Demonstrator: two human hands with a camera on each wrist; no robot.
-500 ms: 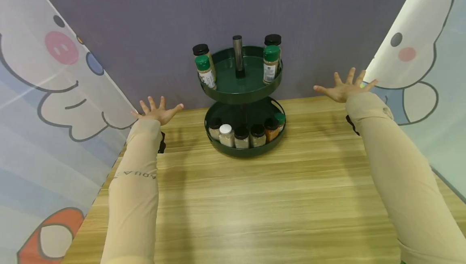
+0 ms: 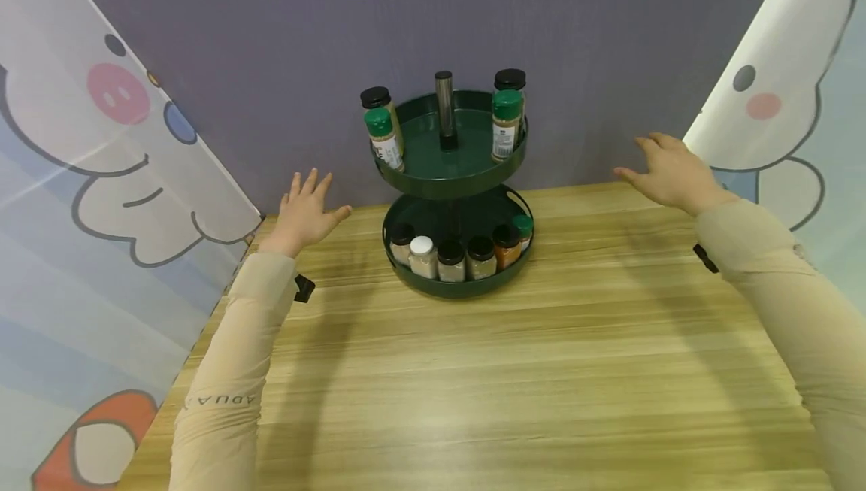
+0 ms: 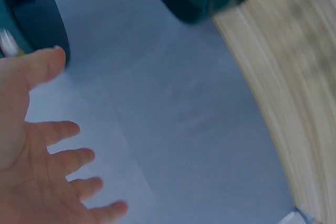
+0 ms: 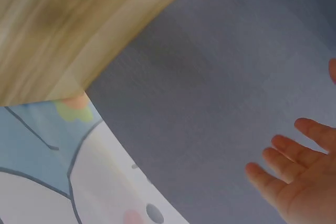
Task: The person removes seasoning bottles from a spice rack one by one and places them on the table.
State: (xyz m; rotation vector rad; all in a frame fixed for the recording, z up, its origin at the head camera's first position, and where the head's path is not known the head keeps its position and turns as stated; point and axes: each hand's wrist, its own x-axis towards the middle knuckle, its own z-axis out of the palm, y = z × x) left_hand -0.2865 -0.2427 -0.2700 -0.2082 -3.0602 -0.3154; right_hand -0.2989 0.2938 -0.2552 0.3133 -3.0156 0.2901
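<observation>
A dark green two-tier spice rack point(image 2: 440, 188) stands at the back of the table, with a metal post point(image 2: 444, 104) rising from its upper tray. My left hand point(image 2: 302, 216) is held in the air left of the rack, fingers spread and holding nothing. To the right of the rack, my right hand point(image 2: 676, 175) is raised too, its fingers extended and the thumb pointing toward the rack. On the upper tray are a green-capped shaker point(image 2: 383, 137) and a black-capped jar point(image 2: 376, 97) at left. Another green-capped shaker point(image 2: 504, 126) and black-capped jar point(image 2: 510, 79) stand at right.
The lower tray point(image 2: 449, 289) bears several spice jars, among them a white-capped jar point(image 2: 422, 258) and an orange-filled jar point(image 2: 506, 252). A grey wall point(image 2: 575, 40) rises behind the wooden table point(image 2: 460, 386). Cartoon-printed curtains point(image 2: 74, 280) flank both sides.
My right hand has moved to the right, its fingers less spread and turned more toward the rack. My left hand has tilted, its fingers closer together. The rack and jars stand as before.
</observation>
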